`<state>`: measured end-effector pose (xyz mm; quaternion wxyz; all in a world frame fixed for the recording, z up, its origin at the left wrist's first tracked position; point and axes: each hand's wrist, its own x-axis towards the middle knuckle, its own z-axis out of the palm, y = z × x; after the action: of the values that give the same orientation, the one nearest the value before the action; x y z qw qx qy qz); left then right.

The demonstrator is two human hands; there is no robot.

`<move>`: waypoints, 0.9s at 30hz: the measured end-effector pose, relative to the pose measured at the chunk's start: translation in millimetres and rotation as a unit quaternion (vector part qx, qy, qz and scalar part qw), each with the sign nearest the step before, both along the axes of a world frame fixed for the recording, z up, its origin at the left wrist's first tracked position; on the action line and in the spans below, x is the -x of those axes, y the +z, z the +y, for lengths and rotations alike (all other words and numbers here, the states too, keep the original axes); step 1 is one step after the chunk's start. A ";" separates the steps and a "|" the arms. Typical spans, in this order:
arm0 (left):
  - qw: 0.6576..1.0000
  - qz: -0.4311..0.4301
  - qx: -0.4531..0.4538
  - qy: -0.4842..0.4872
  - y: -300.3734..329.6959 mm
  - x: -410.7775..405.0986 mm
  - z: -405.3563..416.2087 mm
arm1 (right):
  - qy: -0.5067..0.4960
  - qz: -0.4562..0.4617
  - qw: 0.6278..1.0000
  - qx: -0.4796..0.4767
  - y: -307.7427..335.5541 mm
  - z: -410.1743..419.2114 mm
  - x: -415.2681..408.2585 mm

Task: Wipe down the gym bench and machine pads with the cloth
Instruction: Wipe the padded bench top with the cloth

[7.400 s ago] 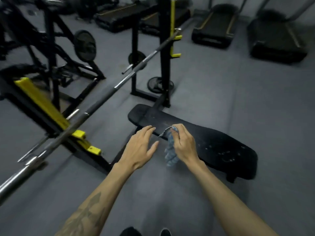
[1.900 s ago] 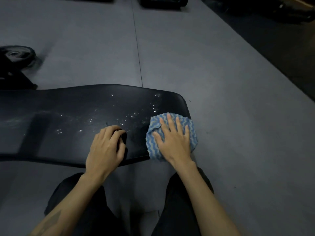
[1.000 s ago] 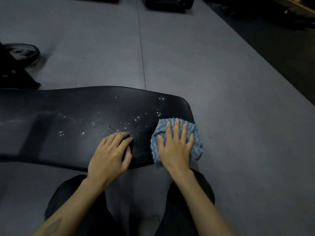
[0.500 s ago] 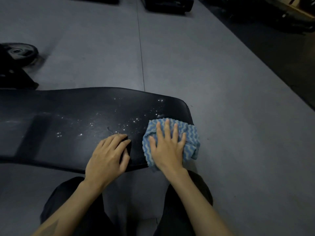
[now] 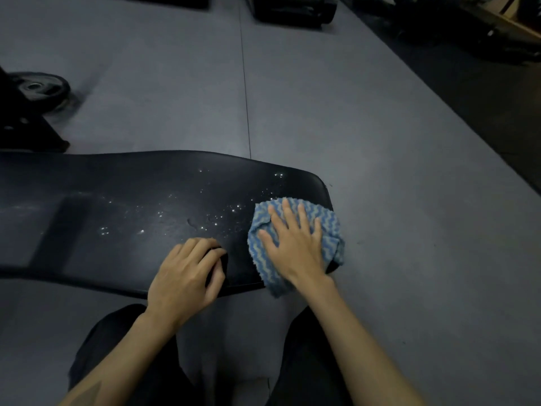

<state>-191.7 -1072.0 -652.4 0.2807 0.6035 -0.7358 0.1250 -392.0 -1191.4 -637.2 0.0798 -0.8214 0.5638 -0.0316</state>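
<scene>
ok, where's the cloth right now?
Head view, right of centre: the cloth lies on the right end of the bench pad, pressed flat under the right hand.

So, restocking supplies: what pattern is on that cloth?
Blue and pale wavy zigzag stripes on the cloth, seen in the head view.

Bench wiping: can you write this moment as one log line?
step: wiping bench pad | right hand flat on cloth, pad's right end | left hand resting on pad | droplets remain
</scene>
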 end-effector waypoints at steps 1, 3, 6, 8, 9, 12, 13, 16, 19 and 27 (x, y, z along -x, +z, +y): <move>1.000 0.003 0.003 -0.002 -0.3 0.1 0.1 | 0.001 -0.006 1.000 -0.001 1.5 -6.9 6.3; 1.000 0.008 0.008 -0.001 -0.3 0.0 0.1 | -0.044 -0.012 0.999 0.003 0.5 -11.9 14.0; 1.000 0.013 0.013 -0.001 -0.1 0.9 -0.5 | -0.113 -0.001 0.993 0.026 -3.4 4.8 2.3; 1.000 0.015 0.013 -0.004 0.4 0.7 -0.1 | -0.086 0.003 0.996 0.026 -4.6 17.0 -10.2; 1.000 0.016 0.013 -0.006 0.7 0.3 -0.2 | -0.053 0.004 0.998 0.020 -3.9 16.6 -12.4; 1.000 0.018 0.017 -0.008 0.8 0.1 -0.4 | 0.024 -0.014 1.000 0.002 1.0 -8.9 -3.2; 1.000 0.018 0.019 -0.008 0.4 0.2 -0.3 | 0.023 -0.018 1.000 0.004 2.8 -18.0 2.5; 1.000 0.016 0.025 -0.003 -0.1 0.9 -1.1 | -0.060 -0.015 0.998 0.008 1.9 -23.8 7.5; 1.000 0.015 0.028 0.002 -0.1 1.5 -1.4 | -0.114 -0.003 0.993 0.008 0.5 -2.6 -11.2; 1.000 0.021 0.021 0.002 1.0 1.2 -0.2 | 0.022 -0.011 1.000 0.000 1.6 -41.9 -0.8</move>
<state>-193.0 -1072.3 -651.4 0.3089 0.6014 -0.7256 0.1282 -391.2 -1233.3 -635.5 0.0869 -0.8330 0.5449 -0.0391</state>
